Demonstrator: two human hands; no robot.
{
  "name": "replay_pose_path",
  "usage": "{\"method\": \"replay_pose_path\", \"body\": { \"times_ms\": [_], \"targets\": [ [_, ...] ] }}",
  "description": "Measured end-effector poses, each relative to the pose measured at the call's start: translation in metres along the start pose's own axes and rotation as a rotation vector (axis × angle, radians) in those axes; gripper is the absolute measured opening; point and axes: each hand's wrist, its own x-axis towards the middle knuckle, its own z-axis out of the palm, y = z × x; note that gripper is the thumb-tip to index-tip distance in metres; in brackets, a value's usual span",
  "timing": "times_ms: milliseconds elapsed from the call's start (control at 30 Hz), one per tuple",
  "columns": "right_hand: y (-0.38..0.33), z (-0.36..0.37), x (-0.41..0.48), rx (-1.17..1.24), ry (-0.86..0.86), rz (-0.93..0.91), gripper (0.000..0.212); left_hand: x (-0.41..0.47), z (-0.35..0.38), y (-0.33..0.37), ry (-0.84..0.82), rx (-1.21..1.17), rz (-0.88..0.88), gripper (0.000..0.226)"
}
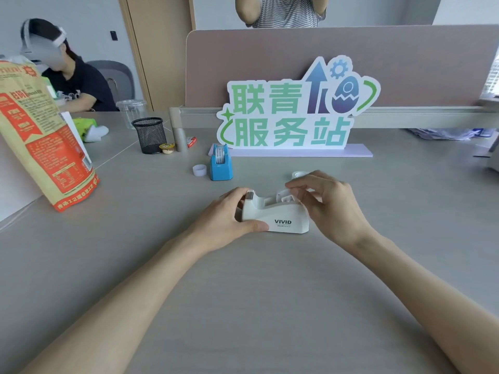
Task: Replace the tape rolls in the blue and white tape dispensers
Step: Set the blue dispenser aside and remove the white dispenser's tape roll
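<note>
Both hands' grips on white dispenser (278, 215): left hand (229, 220) at cutter end, right hand (328, 201) pinching roll, long axis left-right.

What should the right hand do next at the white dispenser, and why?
Probably lift the roll out of the white tape dispenser: the left hand steadies its cutter end, the right hand has its fingertips at the roll in the cradle, and a spare tape roll lies just behind.

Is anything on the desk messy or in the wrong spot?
Nothing is spilled or broken. One loose tape roll lies flat behind the white tape dispenser, and a small empty core stands beside the blue tape dispenser. That fits swapping rolls.
</note>
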Motion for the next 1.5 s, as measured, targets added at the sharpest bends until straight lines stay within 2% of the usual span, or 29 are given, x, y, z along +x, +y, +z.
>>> {"method": "replay_pose_path", "body": {
  "times_ms": [200, 400, 500, 600, 700, 800, 1067, 1500],
  "targets": [
    [-0.009, -0.006, -0.002, 0.087, 0.146, 0.006, 0.015, 0.007, 0.007, -0.004, 0.05, -0.034, -0.069, 0.058],
    [-0.006, 0.005, -0.009, 0.057, 0.122, -0.018, 0.013, 0.023, 0.013, -0.01, 0.156, 0.098, -0.125, 0.068],
    [-0.003, 0.01, -0.012, 0.081, 0.064, 0.05, 0.01, 0.018, 0.013, -0.011, 0.289, 0.198, -0.002, 0.068],
    [-0.001, 0.012, -0.012, 0.151, 0.017, 0.166, 0.007, 0.008, 0.013, -0.007, 0.394, 0.266, 0.249, 0.042],
    [0.002, 0.014, -0.011, 0.175, 0.007, 0.229, 0.005, -0.002, 0.016, 0.005, 0.247, 0.292, 0.403, 0.025],
    [0.004, 0.017, -0.012, 0.195, -0.024, 0.271, 0.005, -0.004, 0.02, 0.009, 0.142, 0.295, 0.446, 0.029],
    [0.006, 0.018, -0.011, 0.327, -0.062, 0.39, 0.006, -0.004, 0.021, 0.011, 0.216, 0.273, 0.392, 0.027],
    [0.005, 0.019, -0.011, 0.362, -0.11, 0.425, 0.009, -0.003, 0.023, 0.008, 0.248, 0.268, 0.396, 0.019]
  ]
}}
